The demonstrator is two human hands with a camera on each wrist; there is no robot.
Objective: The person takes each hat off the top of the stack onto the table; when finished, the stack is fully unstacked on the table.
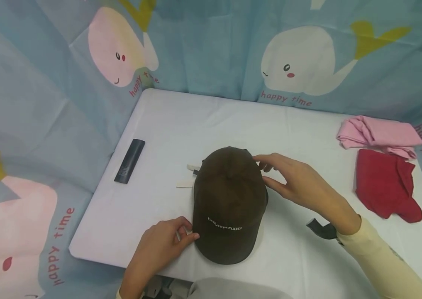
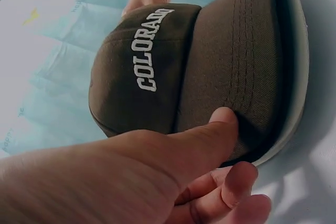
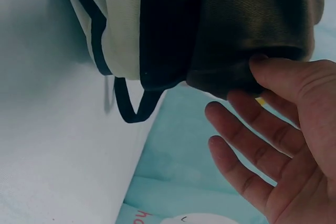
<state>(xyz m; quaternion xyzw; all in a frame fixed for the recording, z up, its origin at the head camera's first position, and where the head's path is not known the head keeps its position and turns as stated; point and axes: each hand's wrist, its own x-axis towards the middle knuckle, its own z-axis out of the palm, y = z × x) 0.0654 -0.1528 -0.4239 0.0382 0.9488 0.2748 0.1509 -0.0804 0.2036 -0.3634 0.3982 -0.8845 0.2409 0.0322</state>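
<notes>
A blue curtain (image 1: 211, 45) printed with whales and the words "happy time" is hanging round three sides of a white table (image 1: 181, 120). Toward the table's left edge a black remote-like bar (image 1: 130, 160) is lying flat, well apart from everything else. Just right of it, two pale strips (image 1: 188, 176) are poking out from under the back of a brown cap (image 1: 228, 203).

The cap is sitting near the front middle of the table, its brim pointing toward the person. It is dark brown with stitched rows across the brim, a pale underside to the brim, and white block letters reading COLORADO on the front panel.

The left hand (image 1: 166, 245) is pinching the brim at its left edge, thumb on top and fingers curled beneath. The right hand (image 1: 296, 182) is resting relaxed against the crown's right rear, fingers spread and nearly straight, gripping nothing. A cream sleeve (image 1: 379, 261) is covering that forearm, with a dark strap (image 1: 320, 228) at the wrist.

Far right, a folded pink cloth (image 1: 379, 135) is lying just behind a crumpled red cloth (image 1: 386, 185).
</notes>
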